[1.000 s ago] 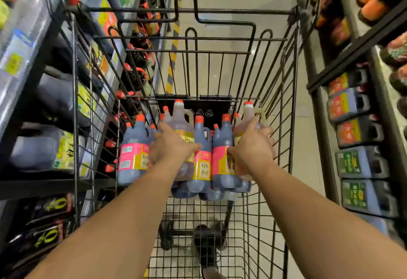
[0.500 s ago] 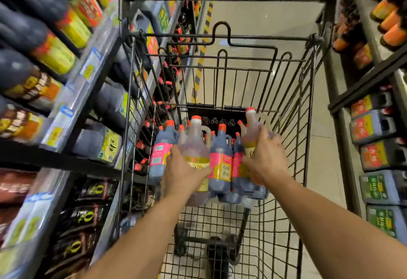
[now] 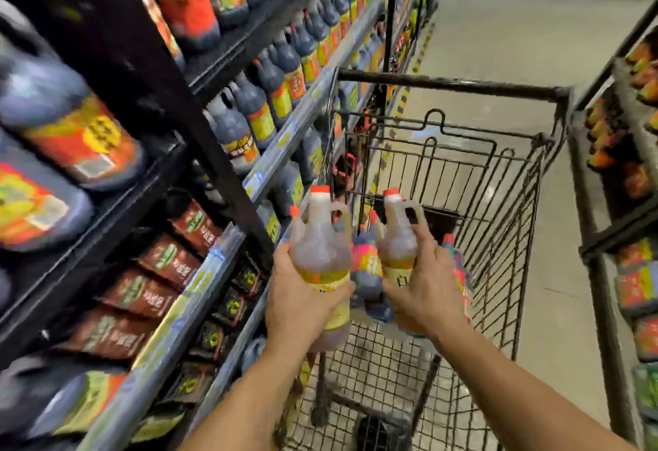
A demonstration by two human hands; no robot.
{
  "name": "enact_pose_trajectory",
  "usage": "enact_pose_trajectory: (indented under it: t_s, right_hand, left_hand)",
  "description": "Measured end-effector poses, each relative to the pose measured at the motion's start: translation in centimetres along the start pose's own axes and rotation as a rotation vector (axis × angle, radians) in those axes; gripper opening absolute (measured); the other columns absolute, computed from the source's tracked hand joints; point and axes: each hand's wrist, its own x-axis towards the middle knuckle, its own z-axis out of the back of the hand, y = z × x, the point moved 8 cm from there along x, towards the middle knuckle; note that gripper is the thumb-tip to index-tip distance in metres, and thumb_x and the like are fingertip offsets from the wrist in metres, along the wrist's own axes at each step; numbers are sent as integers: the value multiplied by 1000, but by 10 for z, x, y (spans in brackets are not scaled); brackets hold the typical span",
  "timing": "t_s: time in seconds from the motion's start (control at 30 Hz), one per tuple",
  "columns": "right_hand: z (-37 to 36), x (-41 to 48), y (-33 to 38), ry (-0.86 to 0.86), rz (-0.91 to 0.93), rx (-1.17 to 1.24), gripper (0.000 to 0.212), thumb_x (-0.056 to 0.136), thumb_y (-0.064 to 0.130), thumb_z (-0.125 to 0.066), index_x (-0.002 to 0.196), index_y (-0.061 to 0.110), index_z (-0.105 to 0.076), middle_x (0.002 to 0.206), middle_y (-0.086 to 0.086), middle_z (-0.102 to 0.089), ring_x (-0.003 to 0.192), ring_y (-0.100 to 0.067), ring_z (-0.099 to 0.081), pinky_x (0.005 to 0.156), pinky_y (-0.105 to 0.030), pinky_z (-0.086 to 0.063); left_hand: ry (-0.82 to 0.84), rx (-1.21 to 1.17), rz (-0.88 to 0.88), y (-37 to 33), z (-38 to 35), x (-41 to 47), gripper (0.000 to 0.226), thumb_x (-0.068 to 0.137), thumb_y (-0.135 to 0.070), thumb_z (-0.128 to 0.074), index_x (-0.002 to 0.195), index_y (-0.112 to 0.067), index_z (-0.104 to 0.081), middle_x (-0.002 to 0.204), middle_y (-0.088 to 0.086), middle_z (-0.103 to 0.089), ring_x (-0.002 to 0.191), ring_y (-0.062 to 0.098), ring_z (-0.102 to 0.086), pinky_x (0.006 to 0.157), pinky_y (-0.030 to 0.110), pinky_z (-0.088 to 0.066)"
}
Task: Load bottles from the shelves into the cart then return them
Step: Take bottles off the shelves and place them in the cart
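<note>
Looks like the return step: left hand [image 3: 302, 293] grips left jug [image 3: 320, 236] round its label, right hand [image 3: 423, 290] grips right jug [image 3: 398, 233] likewise, both over the cart [image 3: 452, 85], dark bottles [image 3: 366, 265] between the grips; next move likely needs a swing left of the grips onto the shelves [image 3: 270, 162].

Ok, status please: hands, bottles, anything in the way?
Left hand grips amber bottle, right hand grips second amber bottle. Both upright at cart. Dark bottles in cart beyond them. Nothing seen blocking left shelf.

Black wire-metal cart [image 3: 512, 179], translucent plastic bottles [image 3: 320, 247] (glossy), smooth floor [image 3: 498, 40]
</note>
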Motion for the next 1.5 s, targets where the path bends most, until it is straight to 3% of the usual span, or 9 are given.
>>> enact_pose_trajectory:
  t_s: [0.13, 0.27, 0.37, 0.6, 0.7, 0.83, 1.0, 1.23, 1.5]
  right_hand:
    - [8, -34, 55, -69, 101, 124, 105, 59, 35, -80, 147, 21, -24, 130, -15, -47, 119, -33, -46, 95, -43, -46]
    - [18, -73, 113, -116, 191, 215, 112, 56, 33, -86, 146, 12, -24, 140, -12, -44, 128, -25, -44, 103, -30, -37]
    - [27, -108, 159, -137, 291, 265, 114, 55, 38, -86, 146, 15, -21, 141, -12, -45, 128, -25, -47, 105, -37, -42]
    - [30, -177, 250, -101, 456, 337, 113, 53, 44, -83, 145, 10, -28, 138, -7, -47, 124, -14, -47, 99, -30, -42]
    - [26, -205, 289, -43, 515, 470, 106, 48, 45, -86, 136, 35, -29, 121, 14, -51, 104, 12, -49, 84, -2, -38]
    - [9, -242, 330, 25, 575, 542, 109, 44, 55, -82, 136, 34, -28, 126, 12, -53, 108, 0, -55, 85, -16, -46]
    - [-14, -290, 377, 123, 686, 646, 100, 45, 54, -83, 128, 58, -27, 114, 54, -38, 102, 28, -45, 71, 6, -37]
    - [-47, -337, 428, 261, 737, 672, 101, 42, 57, -82, 115, 75, -14, 112, 52, -39, 102, 24, -47, 73, -3, -41]
    - [-86, -356, 472, 458, 815, 757, 102, 52, 36, -92, 121, 66, -23, 124, 39, -40, 113, 8, -49, 86, -13, -41]
  left_hand:
    - [-56, -129, -58, -6, 60, -30, 106, 33, -58, -83, 126, -37, -37, 119, -11, -61, 107, 12, -61, 89, 37, -52]
    - [-135, -194, -164, -11, 123, -63, 103, 39, -46, -91, 126, -38, -37, 111, -23, -57, 100, -12, -56, 79, 5, -41]
    - [-226, -201, -224, -11, 174, -91, 98, 43, -33, -95, 121, -42, -36, 106, -35, -49, 95, -32, -45, 71, -6, -34]
    - [-390, -232, -208, 8, 282, -159, 104, 37, -55, -85, 128, -48, -34, 119, -28, -53, 105, -4, -54, 84, 17, -46]
    - [-480, -264, -252, 18, 325, -188, 100, 41, -48, -92, 121, -56, -34, 110, -40, -52, 101, -21, -51, 73, 2, -42]
    - [-560, -306, -267, 33, 375, -225, 95, 39, -51, -89, 114, -65, -32, 111, -46, -50, 98, -22, -53, 69, 0, -42]
    - [-674, -324, -265, 62, 430, -266, 94, 41, -45, -91, 113, -63, -34, 108, -51, -49, 96, -23, -54, 66, -1, -42]
    - [-806, -318, -228, 106, 486, -302, 100, 45, -40, -94, 126, -51, -35, 114, -44, -50, 103, -17, -55, 71, 0, -44]
    - [-890, -279, -155, 142, 519, -308, 95, 44, -44, -92, 116, -61, -32, 111, -41, -50, 103, -16, -55, 72, 1, -45]
